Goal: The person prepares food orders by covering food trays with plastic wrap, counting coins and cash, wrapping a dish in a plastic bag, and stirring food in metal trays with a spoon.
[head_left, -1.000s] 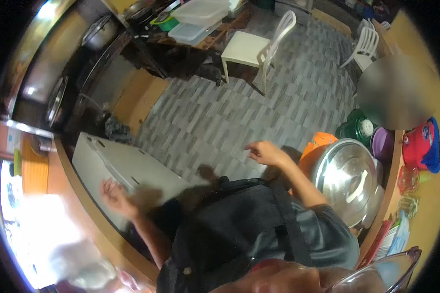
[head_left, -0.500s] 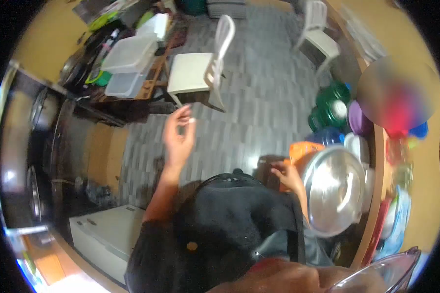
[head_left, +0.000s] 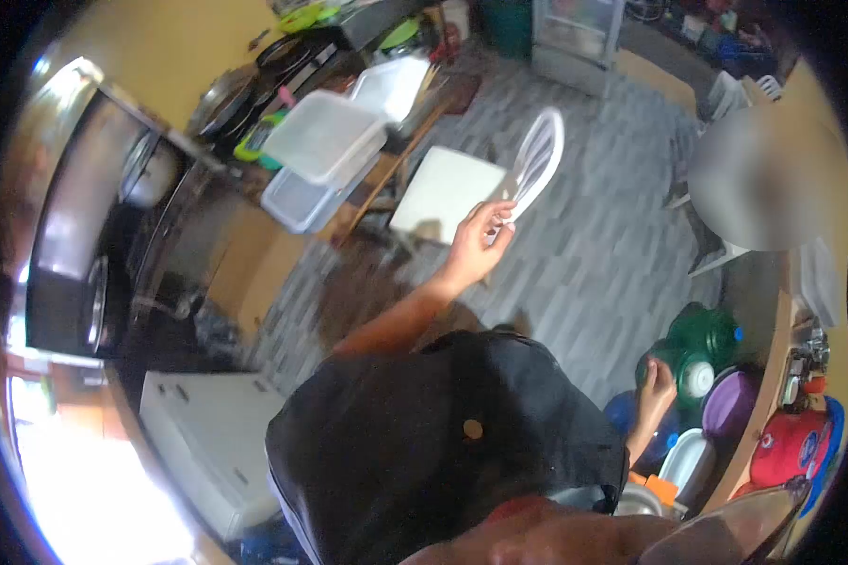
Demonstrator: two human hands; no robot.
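Note:
My left hand (head_left: 481, 240) is raised in the middle of the view, its fingers loosely bent and apart from the thumb, with nothing visible in it. It overlaps the lower backrest of a white plastic chair (head_left: 449, 188); whether they touch cannot be told. Lower right, my right hand (head_left: 658, 386) has loosely bent fingers and holds nothing visible. Beside it are green containers (head_left: 709, 341) and a purple basin (head_left: 729, 403). A black garment (head_left: 443, 424) covers my torso.
Clear plastic tubs (head_left: 325, 137) sit on a wooden table at the upper left. A white cabinet (head_left: 207, 443) stands lower left. To the right are a wooden counter edge (head_left: 758, 433) and a red container (head_left: 790, 450). A glass-door fridge (head_left: 577, 42) is at the back.
The view has turned and moved towards the white chair. My left hand now overlaps the chair's backrest. The large steel lid by my right hand has mostly left view, and green containers are beside that hand.

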